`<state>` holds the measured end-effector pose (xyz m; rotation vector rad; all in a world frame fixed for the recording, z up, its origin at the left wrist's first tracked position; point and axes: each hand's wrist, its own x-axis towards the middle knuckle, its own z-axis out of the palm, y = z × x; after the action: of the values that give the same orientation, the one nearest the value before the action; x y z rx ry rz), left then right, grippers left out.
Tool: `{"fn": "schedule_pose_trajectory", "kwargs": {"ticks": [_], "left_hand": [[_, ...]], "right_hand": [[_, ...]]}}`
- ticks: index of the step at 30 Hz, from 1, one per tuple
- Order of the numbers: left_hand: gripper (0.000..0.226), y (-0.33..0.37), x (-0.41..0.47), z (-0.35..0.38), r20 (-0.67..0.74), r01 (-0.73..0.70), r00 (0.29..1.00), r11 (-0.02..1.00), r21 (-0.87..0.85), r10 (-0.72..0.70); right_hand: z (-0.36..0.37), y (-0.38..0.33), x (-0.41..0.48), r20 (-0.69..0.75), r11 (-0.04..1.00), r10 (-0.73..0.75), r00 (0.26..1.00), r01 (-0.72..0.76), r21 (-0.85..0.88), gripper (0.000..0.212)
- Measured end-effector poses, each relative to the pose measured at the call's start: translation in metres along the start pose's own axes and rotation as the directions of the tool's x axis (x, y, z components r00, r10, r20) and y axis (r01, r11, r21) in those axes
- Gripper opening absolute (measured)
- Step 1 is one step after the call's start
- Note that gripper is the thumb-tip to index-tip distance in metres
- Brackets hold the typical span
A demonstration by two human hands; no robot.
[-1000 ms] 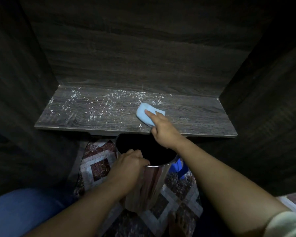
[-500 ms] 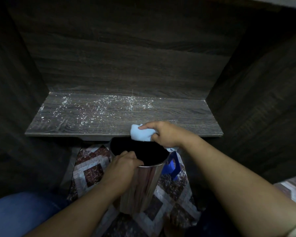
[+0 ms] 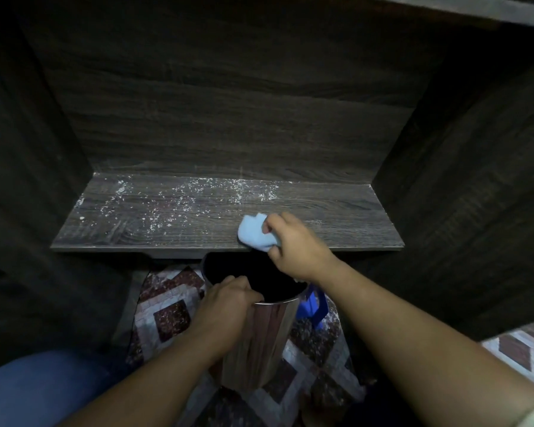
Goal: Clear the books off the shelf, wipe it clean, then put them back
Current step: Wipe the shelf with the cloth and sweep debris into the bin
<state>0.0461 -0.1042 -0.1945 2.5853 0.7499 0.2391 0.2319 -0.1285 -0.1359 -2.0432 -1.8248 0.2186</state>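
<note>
Light-blue cloth (image 3: 255,234) pinched by right hand (image 3: 293,245) at dark wooden shelf (image 3: 336,223) edge; steel cylindrical bin (image 3: 259,334) gripped by left hand (image 3: 225,303). White crumbs (image 3: 179,201) may be swept past the bin.

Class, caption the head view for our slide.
Right hand holds a blue cloth at the front edge of the speckled shelf; left hand grips a steel bin just below.

Dark wood-grain shelf (image 3: 136,224), level, dusted with white specks (image 3: 182,192) across left and middle, barer toward right. Light blue cloth (image 3: 253,234), bunched, resting at front edge right of centre, pinched by right hand (image 3: 296,246).
</note>
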Motion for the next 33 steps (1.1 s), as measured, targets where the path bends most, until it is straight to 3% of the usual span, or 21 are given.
{"fn": "schedule_pose_trajectory", "kwargs": {"ticks": [2,4,8,14,18,26,30,33], "left_hand": [[0.028,0.000,0.000,-0.001,-0.003,-0.002,1.000,1.000,0.015,0.002],[0.027,0.001,0.000,-0.001,0.003,-0.003,1.000,1.000,0.019,0.003],[0.031,0.002,0.000,-0.004,0.015,0.010,1.000,1.000,0.028,-0.011],[0.033,0.006,0.005,-0.007,0.002,0.001,1.000,1.000,0.019,-0.001],[0.029,0.009,0.010,-0.006,-0.009,-0.012,1.000,1.000,-0.002,0.011],[0.035,0.011,0.019,-0.007,0.041,0.048,0.998,0.998,-0.031,-0.047],[0.029,0.013,0.020,-0.006,0.037,0.065,0.997,0.998,-0.019,-0.064],[0.042,0.014,0.019,-0.006,0.058,0.070,0.996,0.997,-0.013,-0.070]], "right_hand": [[-0.007,-0.005,0.003,-0.165,0.998,0.018,0.986,-0.007,0.068,0.033],[-0.009,-0.006,0.002,-0.216,0.997,0.025,0.976,-0.009,0.074,0.034],[0.002,0.002,-0.002,0.121,0.997,0.064,0.991,-0.058,-0.055,0.027],[-0.011,0.012,0.013,-0.119,0.987,0.111,0.987,-0.095,0.130,0.039],[-0.011,0.038,0.032,-0.162,0.987,0.153,0.975,-0.144,0.067,0.066],[0.005,0.073,0.084,-0.292,0.982,0.186,0.938,-0.186,0.028,0.060],[0.016,0.078,0.106,-0.216,0.982,0.168,0.962,-0.181,-0.045,0.057],[0.021,0.087,0.113,-0.065,0.978,0.161,0.985,-0.168,-0.121,0.068]]}}
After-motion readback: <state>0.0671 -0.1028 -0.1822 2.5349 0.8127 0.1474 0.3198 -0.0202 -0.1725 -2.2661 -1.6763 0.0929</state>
